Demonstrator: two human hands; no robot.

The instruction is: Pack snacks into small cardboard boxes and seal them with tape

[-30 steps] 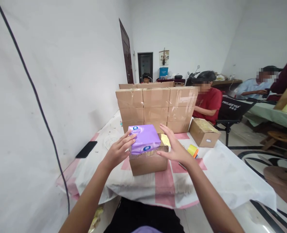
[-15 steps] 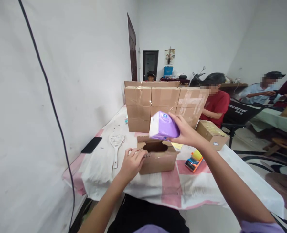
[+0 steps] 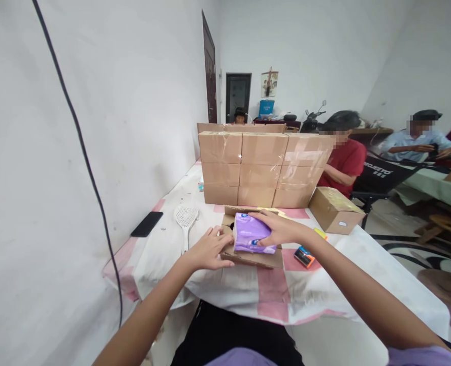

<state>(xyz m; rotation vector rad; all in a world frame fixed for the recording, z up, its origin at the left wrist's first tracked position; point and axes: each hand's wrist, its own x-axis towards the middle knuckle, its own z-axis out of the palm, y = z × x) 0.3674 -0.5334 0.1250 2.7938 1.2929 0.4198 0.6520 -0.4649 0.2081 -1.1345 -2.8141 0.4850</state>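
Observation:
A purple pack of tissues (image 3: pixel 253 235) lies over the mouth of an open cardboard box (image 3: pixel 254 259) in front of me. My right hand (image 3: pixel 281 227) grips the pack from above and the right, fingers across its top. At the box's left edge is my left hand (image 3: pixel 212 248), its fingers apart and the tips at the cardboard. Most of the box's inside is hidden by the pack. To the left lies a white slotted skimmer (image 3: pixel 186 218), and to the right a small orange and blue package (image 3: pixel 304 256).
A wall of taped cardboard boxes (image 3: pixel 259 168) stands behind the work spot. Another closed box (image 3: pixel 335 211) sits at the table's right. A black phone (image 3: pixel 147 224) rests near the left edge. A person in red (image 3: pixel 345 162) sits beyond the boxes; another person (image 3: pixel 419 140) is farther right.
My right hand has brought the tissue pack down and turned it onto the open box. The fingers of my left hand have loosened from the box's front edge and spread at its left side.

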